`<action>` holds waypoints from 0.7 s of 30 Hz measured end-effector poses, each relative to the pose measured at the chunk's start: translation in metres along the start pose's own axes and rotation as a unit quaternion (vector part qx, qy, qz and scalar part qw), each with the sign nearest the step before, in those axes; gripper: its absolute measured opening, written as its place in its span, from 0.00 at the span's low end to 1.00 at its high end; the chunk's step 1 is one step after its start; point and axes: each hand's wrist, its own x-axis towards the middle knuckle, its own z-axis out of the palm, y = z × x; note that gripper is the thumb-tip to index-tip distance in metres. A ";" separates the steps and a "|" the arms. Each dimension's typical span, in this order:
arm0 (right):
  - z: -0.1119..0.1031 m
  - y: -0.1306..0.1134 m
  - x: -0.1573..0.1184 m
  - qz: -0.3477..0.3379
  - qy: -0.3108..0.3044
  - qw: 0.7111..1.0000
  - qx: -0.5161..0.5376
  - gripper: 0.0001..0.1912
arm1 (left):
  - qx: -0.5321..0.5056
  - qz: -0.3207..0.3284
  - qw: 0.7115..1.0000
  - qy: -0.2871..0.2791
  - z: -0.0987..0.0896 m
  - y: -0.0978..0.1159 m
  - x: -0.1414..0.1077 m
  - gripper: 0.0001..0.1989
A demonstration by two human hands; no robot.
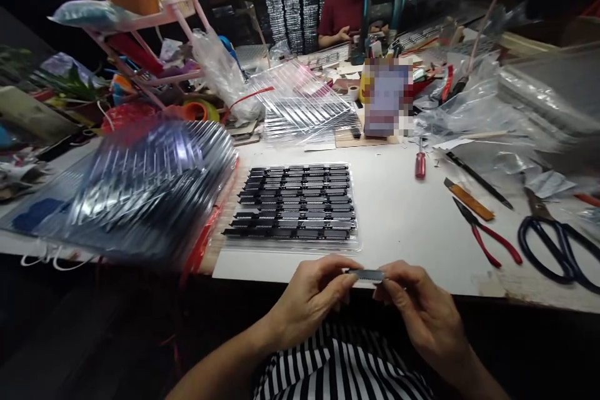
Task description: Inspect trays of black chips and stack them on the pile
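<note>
Between my two hands, just over the table's front edge, is a small dark strip-shaped part (368,275) with a row of fine teeth along its lower side. My left hand (316,290) pinches its left end between thumb and fingers. At the other end, my right hand (415,300) grips it the same way. Beyond my hands lies a clear plastic tray (357,242) filled with rows of similar black toothed parts (300,203). Some rows reach past the tray's left side.
Stacked clear trays (154,169) lie left, more (309,103) at the back. On the right are a red screwdriver (420,165), a yellow cutter (469,199), red-handled pliers (487,234) and scissors (557,244). A pink rack (182,9) stands back left. Another person (342,12) sits opposite.
</note>
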 end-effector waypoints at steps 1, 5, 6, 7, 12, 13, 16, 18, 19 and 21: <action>0.007 -0.001 -0.001 -0.007 -0.030 1.000 0.005 0.08 | -0.014 -0.016 0.999 0.030 -0.003 -0.008 -0.010 0.13; 0.039 -0.008 -0.001 0.032 -0.097 0.994 0.029 0.10 | -0.027 -0.021 0.994 0.106 -0.014 -0.034 -0.039 0.11; 0.046 -0.010 0.000 0.043 -0.105 0.993 0.030 0.12 | -0.008 -0.007 0.993 0.118 -0.018 -0.038 -0.045 0.10; 0.051 -0.012 0.002 0.049 -0.114 0.992 0.030 0.14 | 0.022 0.011 0.991 0.129 -0.021 -0.041 -0.050 0.09; 0.065 -0.022 0.010 0.086 -0.152 0.984 0.046 0.10 | 0.151 0.089 0.975 0.136 -0.033 -0.046 -0.067 0.07; 0.066 -0.024 0.011 0.097 -0.148 0.983 0.050 0.10 | 0.157 0.097 0.973 0.136 -0.034 -0.047 -0.067 0.06; 0.070 -0.029 0.009 0.120 -0.123 0.983 0.058 0.09 | 0.162 0.123 0.968 0.149 -0.032 -0.050 -0.066 0.04; 0.072 -0.032 0.006 0.130 -0.103 0.984 0.065 0.09 | 0.159 0.139 0.965 0.157 -0.028 -0.051 -0.064 0.03; 0.073 -0.033 0.006 0.131 -0.093 0.984 0.070 0.09 | 0.154 0.147 0.964 0.159 -0.026 -0.051 -0.063 0.03; 0.073 -0.035 0.006 0.126 -0.075 0.986 0.079 0.09 | 0.147 0.162 0.961 0.170 -0.024 -0.049 -0.064 0.03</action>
